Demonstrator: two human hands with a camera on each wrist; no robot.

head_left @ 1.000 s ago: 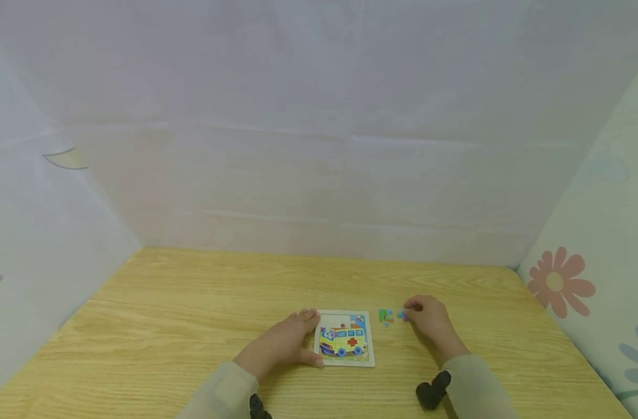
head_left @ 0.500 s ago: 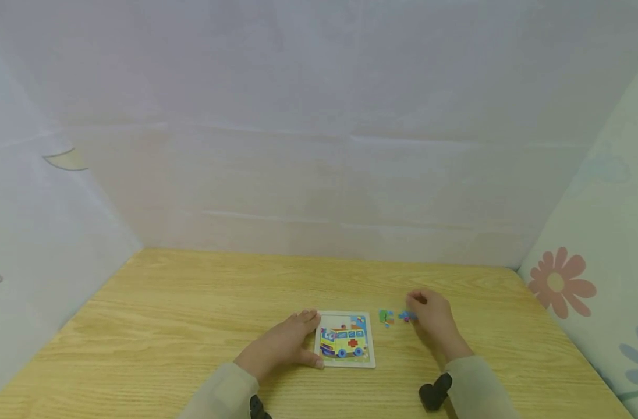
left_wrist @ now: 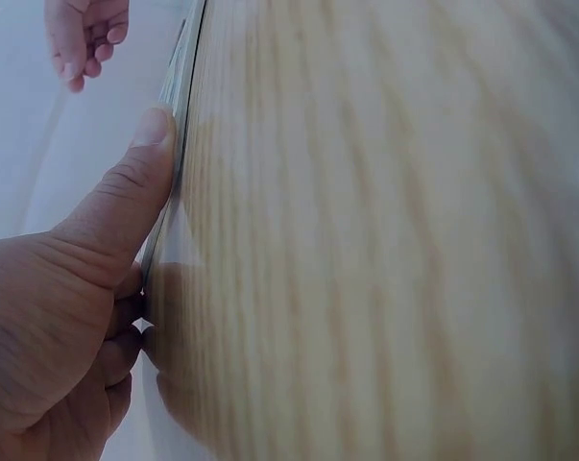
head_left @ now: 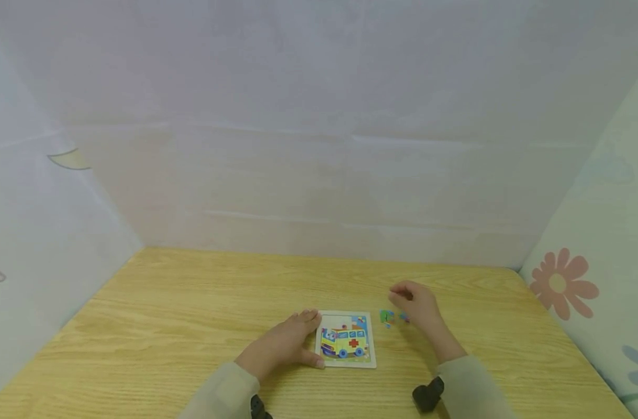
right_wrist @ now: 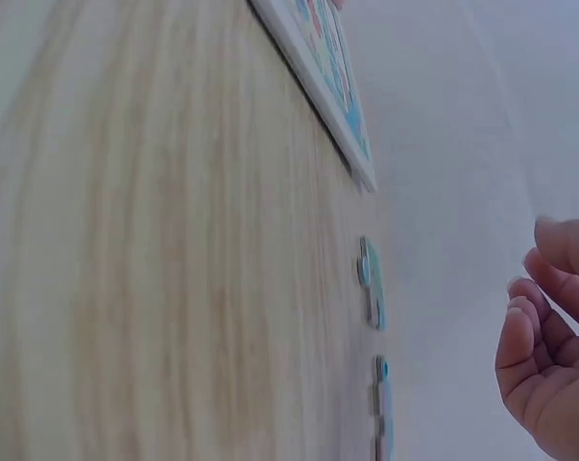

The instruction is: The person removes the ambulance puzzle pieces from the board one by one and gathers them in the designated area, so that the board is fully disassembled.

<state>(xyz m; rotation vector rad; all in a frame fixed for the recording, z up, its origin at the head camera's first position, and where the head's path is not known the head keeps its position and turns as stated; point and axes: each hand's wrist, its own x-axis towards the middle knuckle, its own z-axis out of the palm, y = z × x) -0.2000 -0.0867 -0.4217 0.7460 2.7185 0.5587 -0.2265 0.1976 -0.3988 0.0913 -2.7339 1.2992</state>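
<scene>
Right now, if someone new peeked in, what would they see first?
Probably the colourful yellow-van puzzle on the wooden table, the left hand touching its left side. Next, perhaps the right hand near the loose pieces, or the red flower on the right-hand backdrop.

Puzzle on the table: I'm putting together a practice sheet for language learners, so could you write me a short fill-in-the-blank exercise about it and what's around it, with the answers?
In the head view:
1. The yellow van on the puzzle is marked with a red ____.
2. At the puzzle's near left corner lies the left hand's ____.
3. Loose pieces lie to the ____ of the puzzle.
4. The van's wheels are coloured ____.

Missing words: cross; thumb; right; blue.
</scene>
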